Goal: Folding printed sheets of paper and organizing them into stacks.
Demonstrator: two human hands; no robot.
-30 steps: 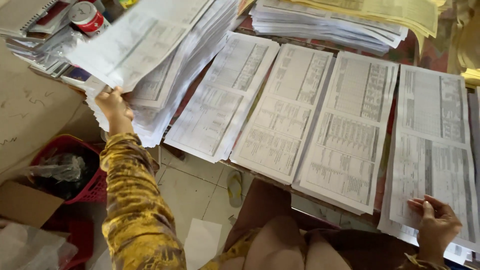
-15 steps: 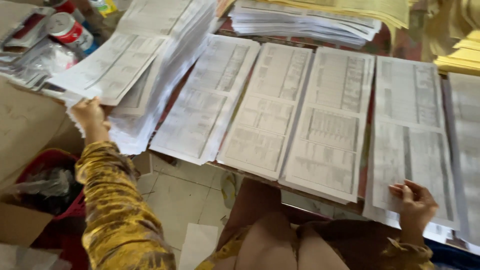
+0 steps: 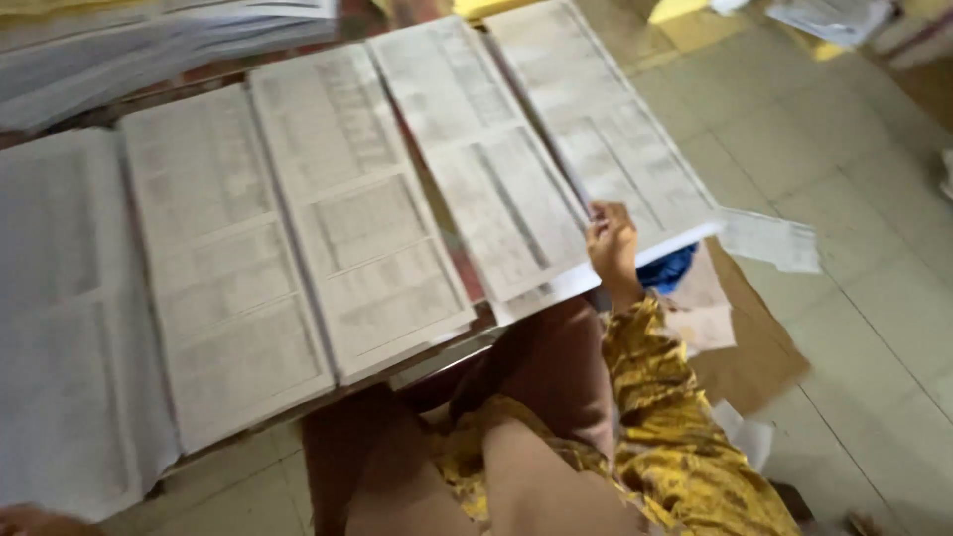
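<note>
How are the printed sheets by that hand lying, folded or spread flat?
Spread flat: the printed sheets lie unfolded beside neighbouring stacks, the right hand at their near edge.

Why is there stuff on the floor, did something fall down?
Maybe. A loose sheet of paper lies on the tiled floor beside the table, with flattened cardboard and more scraps near it. On the table the printed stacks lie in neat rows; the right hand touches one.

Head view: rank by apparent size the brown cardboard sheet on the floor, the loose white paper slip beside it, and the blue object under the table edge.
1. Brown cardboard sheet
2. Loose white paper slip
3. Blue object, mostly hidden, so unsure
</note>
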